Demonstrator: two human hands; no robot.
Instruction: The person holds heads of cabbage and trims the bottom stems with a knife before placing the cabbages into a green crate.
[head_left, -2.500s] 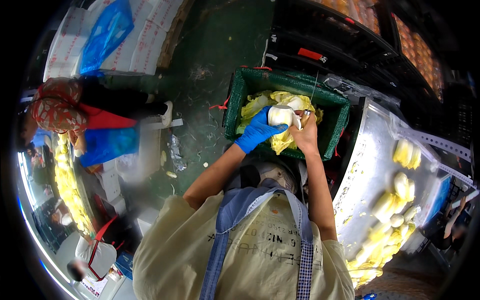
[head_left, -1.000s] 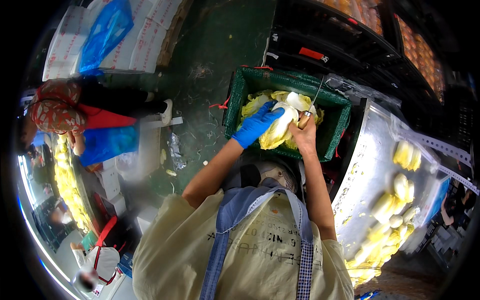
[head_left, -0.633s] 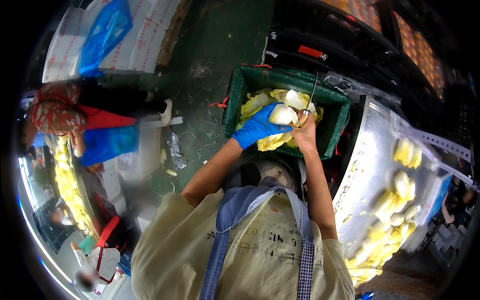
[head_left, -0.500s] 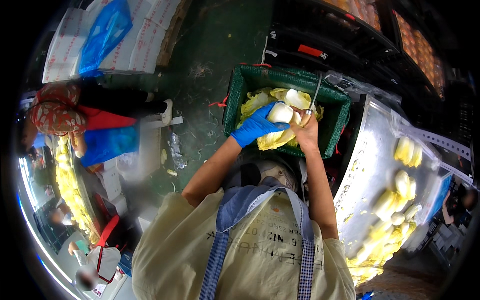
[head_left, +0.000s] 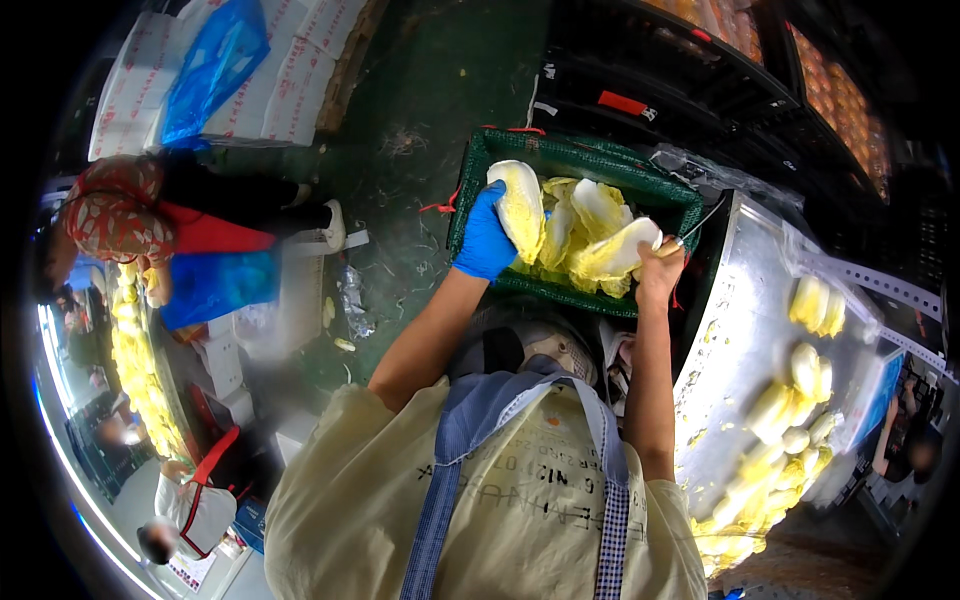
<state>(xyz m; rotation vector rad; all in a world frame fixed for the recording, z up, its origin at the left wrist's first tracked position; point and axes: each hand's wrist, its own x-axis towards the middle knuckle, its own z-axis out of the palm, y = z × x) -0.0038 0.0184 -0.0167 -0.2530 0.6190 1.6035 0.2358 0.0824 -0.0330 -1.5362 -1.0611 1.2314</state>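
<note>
My left hand (head_left: pixel 487 235), in a blue glove, is closed around a napa cabbage (head_left: pixel 521 210) above the left end of a green woven-lined bin (head_left: pixel 650 180). Its white base points up and away from me. At the bin's right side, my bare right hand (head_left: pixel 660 268) grips a knife (head_left: pixel 708 218) with its thin blade slanting up to the right. A pale outer cabbage leaf (head_left: pixel 622 248) meets that hand's fingers; whether they pinch it is hard to tell. Loose yellow-white leaves (head_left: pixel 562 222) lie in the bin below.
On my right stands a metal table (head_left: pixel 735 290) bearing several napa cabbages (head_left: pixel 788 405). Black crates (head_left: pixel 690 110) rise beyond the bin. At the left, a person in a patterned top (head_left: pixel 118 215) works near stacked white boxes (head_left: pixel 270 100). Scraps litter the green floor (head_left: pixel 420 90).
My hands have drawn apart. The left has carried the cabbage leftward and tipped it upright; the right has gone right with the knife, and a leaf has come away from the cabbage.
</note>
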